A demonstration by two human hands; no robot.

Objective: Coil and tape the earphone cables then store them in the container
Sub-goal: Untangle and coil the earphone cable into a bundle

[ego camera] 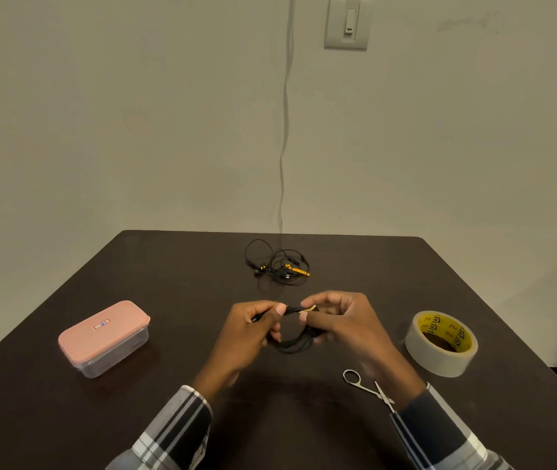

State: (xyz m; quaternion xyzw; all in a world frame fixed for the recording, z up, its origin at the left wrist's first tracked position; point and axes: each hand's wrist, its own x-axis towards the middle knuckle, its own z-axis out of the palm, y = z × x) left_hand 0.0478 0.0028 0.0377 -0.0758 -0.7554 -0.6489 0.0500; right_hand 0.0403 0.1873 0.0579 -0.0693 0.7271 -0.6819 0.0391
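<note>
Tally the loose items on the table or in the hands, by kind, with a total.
Earphone cables: 2, a coil in both hands, a tangled pile at the far edge
Lidded container: 1
Tape roll: 1
Scissors: 1
Total: 5
</note>
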